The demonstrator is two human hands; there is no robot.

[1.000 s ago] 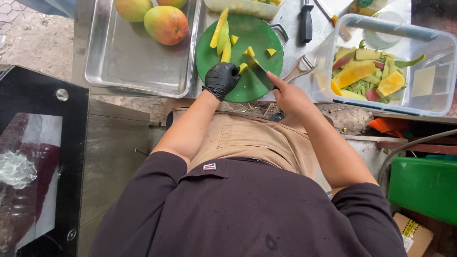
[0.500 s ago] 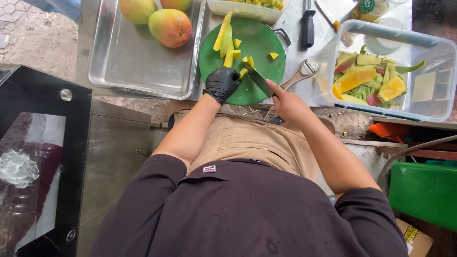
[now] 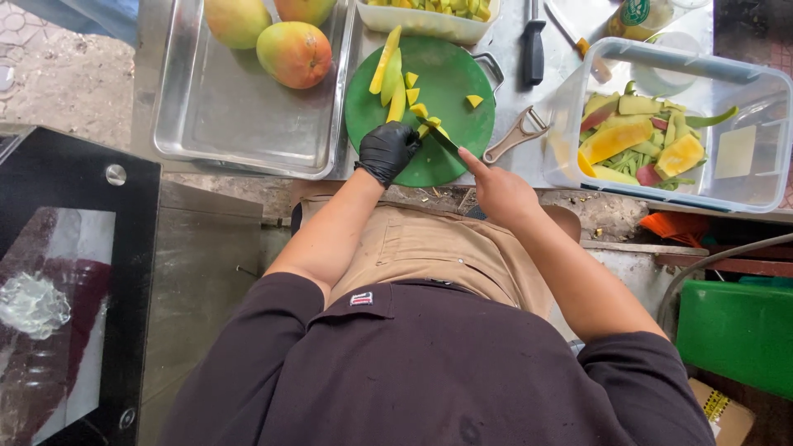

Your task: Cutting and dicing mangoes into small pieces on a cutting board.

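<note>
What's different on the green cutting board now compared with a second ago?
More yellow mango cubes lie cut on the green board. The knife, in the right hand, worked toward the gloved left hand, which kept holding the strip. The whole mangoes and peeler stayed put.

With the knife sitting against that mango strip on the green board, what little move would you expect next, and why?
Probably another short downward cut. The right hand angles the knife at the mango strip that the gloved left hand pins on the green cutting board. Cut cubes already lie beyond it, and uncut mango slices wait farther back.
</note>
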